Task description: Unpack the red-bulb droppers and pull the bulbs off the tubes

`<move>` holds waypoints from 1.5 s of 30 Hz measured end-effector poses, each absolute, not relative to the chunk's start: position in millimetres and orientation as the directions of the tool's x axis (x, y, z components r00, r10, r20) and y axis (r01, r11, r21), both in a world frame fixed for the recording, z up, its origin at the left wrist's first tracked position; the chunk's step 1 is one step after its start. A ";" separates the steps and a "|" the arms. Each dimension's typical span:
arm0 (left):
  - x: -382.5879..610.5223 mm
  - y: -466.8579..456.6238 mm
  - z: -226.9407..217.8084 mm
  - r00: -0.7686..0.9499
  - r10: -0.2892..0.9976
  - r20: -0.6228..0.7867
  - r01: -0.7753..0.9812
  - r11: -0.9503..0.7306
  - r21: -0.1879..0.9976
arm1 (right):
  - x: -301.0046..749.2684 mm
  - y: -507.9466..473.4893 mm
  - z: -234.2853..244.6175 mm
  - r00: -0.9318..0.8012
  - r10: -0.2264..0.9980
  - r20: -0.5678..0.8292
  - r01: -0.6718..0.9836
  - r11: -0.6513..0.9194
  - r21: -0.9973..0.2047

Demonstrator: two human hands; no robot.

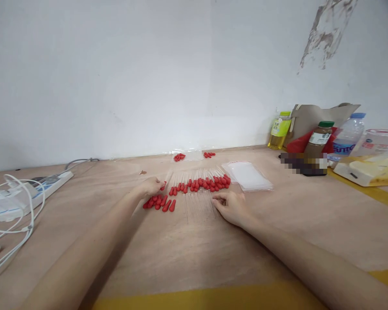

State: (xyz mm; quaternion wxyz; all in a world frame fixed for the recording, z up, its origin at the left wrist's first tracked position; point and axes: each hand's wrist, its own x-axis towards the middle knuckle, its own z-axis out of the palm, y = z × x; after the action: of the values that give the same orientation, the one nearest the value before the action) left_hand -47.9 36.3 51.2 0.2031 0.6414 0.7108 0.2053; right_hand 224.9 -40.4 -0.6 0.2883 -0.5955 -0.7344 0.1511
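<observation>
Several glass droppers with red rubber bulbs (200, 184) lie in a loose row on the brown table (187, 254). My left hand (150, 187) rests at the row's left end, fingers curled round a red bulb (163, 186), above a small cluster of bulbs (160, 202). My right hand (231, 206) lies just in front of the row, fingers bent and pinching at the clear glass tubes (198, 204). A stack of clear plastic bags (247, 175) lies right of the droppers. More red bulbs (179, 156) lie near the wall, some inside a clear bag.
A white power strip with cables (26, 193) lies at the left. At the back right stand a yellow-green bottle (280, 130), a brown jar (318, 140), a water bottle (349, 137), a paper bag (320, 114) and a box (368, 170). Yellow tape (213, 299) marks the table.
</observation>
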 end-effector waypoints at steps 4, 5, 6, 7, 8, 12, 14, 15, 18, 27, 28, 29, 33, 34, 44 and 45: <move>-53.1 13.7 52.3 -0.061 0.979 0.192 0.817 -0.062 0.573 | 218.9 -41.0 -3.5 -0.119 0.965 0.233 0.765 0.239 -0.598; -51.4 4.6 50.5 -0.034 0.967 0.253 0.806 -0.124 0.579 | 217.7 -41.4 -4.0 -0.122 0.965 0.232 0.756 0.242 -0.608; -48.6 -5.3 47.6 0.002 0.947 0.322 0.787 -0.201 0.583 | 216.7 -41.7 -4.6 -0.125 0.965 0.231 0.746 0.245 -0.619; -44.9 -15.5 43.7 0.045 0.924 0.381 0.767 -0.276 0.579 | 216.1 -41.8 -5.4 -0.122 0.965 0.232 0.735 0.245 -0.633; -40.6 -25.6 38.9 0.079 0.898 0.433 0.752 -0.339 0.566 | 215.9 -41.5 -6.4 -0.111 0.965 0.238 0.720 0.244 -0.650; -24.3 -55.6 16.2 0.221 0.775 0.592 0.748 -0.524 0.407 | 219.2 -36.4 -13.3 -0.065 0.951 0.303 0.580 0.283 -0.764; -19.0 -62.8 6.1 0.319 0.705 0.634 0.732 -0.608 0.307 | 222.2 -32.8 -16.3 -0.050 0.940 0.337 0.476 0.319 -0.820; -17.0 -64.7 2.1 0.365 0.670 0.647 0.713 -0.648 0.268 | 223.8 -31.4 -16.9 -0.035 0.938 0.344 0.428 0.325 -0.843; -12.3 -66.5 -4.3 0.456 0.591 0.666 0.666 -0.723 0.185 | 228.5 -30.5 -13.8 0.022 0.948 0.319 0.320 0.296 -0.900; -4.7 -69.6 1.9 0.507 0.566 0.650 0.712 -0.700 0.055 | 230.9 -58.0 0.8 -0.445 0.634 0.633 0.577 0.743 -0.338; -3.7 -69.9 1.9 0.513 0.554 0.656 0.703 -0.710 0.050 | 228.2 -59.9 -0.5 -0.477 0.595 0.646 0.575 0.768 -0.283; -2.7 -70.1 1.6 0.521 0.539 0.661 0.692 -0.721 0.043 | 225.2 -61.1 -2.2 -0.502 0.560 0.659 0.567 0.788 -0.238; -0.8 -69.9 -0.1 0.573 0.475 0.668 0.644 -0.765 -0.009 | 216.2 -61.7 -8.4 -0.541 0.462 0.703 0.541 0.831 -0.130; -0.9 -70.2 -0.1 0.585 0.460 0.668 0.634 -0.773 -0.023 | 215.4 -61.9 -9.0 -0.547 0.447 0.708 0.535 0.837 -0.115; -4.0 -78.8 15.2 0.726 0.299 0.619 0.570 -0.765 -0.299 | 223.2 -70.7 4.9 -0.648 0.449 0.614 0.520 0.851 -0.074; -4.7 -78.7 16.2 0.739 0.293 0.607 0.564 -0.761 -0.319 | 223.0 -71.7 7.1 -0.652 0.455 0.607 0.520 0.850 -0.079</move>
State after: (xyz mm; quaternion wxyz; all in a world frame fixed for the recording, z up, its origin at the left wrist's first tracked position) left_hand -4.7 -78.7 16.2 -0.2498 0.8983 0.2387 0.2714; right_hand 223.0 -71.7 7.1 0.3192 -0.2687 -0.9073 -0.0512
